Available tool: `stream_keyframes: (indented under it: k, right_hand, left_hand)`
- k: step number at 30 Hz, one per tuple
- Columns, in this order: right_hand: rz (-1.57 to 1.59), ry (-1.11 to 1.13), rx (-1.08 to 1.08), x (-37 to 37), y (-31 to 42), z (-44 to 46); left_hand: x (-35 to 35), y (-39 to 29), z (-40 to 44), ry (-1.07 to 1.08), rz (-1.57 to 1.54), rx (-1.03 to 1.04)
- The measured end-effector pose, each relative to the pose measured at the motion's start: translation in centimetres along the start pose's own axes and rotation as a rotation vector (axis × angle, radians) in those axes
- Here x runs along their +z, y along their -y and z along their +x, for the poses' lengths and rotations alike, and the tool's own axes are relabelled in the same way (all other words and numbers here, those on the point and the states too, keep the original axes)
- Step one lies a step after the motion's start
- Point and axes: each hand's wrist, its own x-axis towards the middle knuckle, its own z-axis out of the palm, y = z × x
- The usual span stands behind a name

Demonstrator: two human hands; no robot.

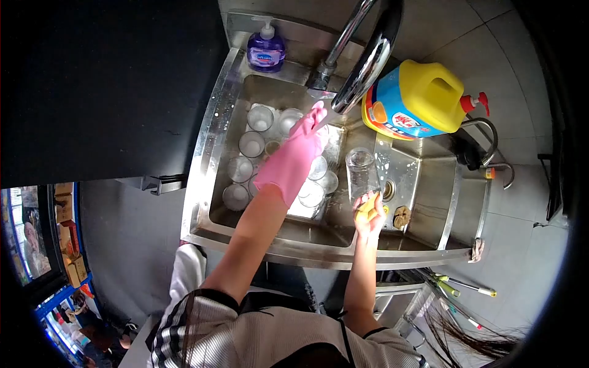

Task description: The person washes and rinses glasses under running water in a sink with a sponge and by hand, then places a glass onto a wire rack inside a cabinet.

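My left hand (300, 147) wears a pink rubber glove and is raised over the left basin. Its fingers stretch up beside the mouth of the chrome faucet (362, 76), with nothing plainly held in them. Beneath and around the glove, several clear glasses (251, 144) stand in the left basin (230, 214). My right hand (368, 214) is bare and closes around the lower end of a tall clear glass (362, 175) over the right basin (423, 214). A yellow-orange patch shows at the fingers; I cannot tell what it is.
A yellow jug with a red pump (423, 98) stands behind the right basin. A purple soap bottle (266, 52) sits at the back left corner. A brown lump (402, 217) lies near the drain (388, 190). Long-handled tools (460, 285) are on the right floor.
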Motion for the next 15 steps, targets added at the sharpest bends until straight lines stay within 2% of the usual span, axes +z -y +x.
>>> stream_keyframes:
  k: [3, 5, 6, 8, 9, 12, 13, 15]
  right_hand:
    - [-0.04, 0.047, -0.009, -0.3, 1.0, 0.3]
    - [-0.064, 0.049, -0.014, -0.3, 1.1, 0.5]
    - [-0.132, 0.021, -0.013, 0.0, 1.1, 0.6]
    - [-0.198, -0.006, -0.009, 0.7, 0.8, 1.0]
    - [-0.335, 0.005, -0.017, 1.4, 0.2, 1.5]
    - [-0.582, 0.095, -0.038, 4.2, -3.1, 3.5]
    - [-0.575, 0.105, -0.026, 4.9, -4.7, 4.4]
    - [-0.463, 0.121, 0.071, 6.8, -8.3, 5.4]
  left_hand:
    - [2.6, 2.8, 0.3, -0.068, 0.105, 0.036]
    - [7.6, 6.1, 3.3, -1.088, 0.403, 0.468]
    - [8.2, 6.2, 2.8, -1.089, 0.407, 0.47]
    - [9.4, 6.1, 1.7, -0.814, 0.441, 0.341]
    - [9.4, 6.0, 1.0, -0.815, 0.444, 0.344]
    - [8.9, 5.8, -0.6, -1.023, 0.953, 0.26]
    - [10.4, 7.9, 0.9, -1.196, 0.939, 0.58]
    - [5.4, 5.0, -2.3, -1.145, 0.997, 0.647]
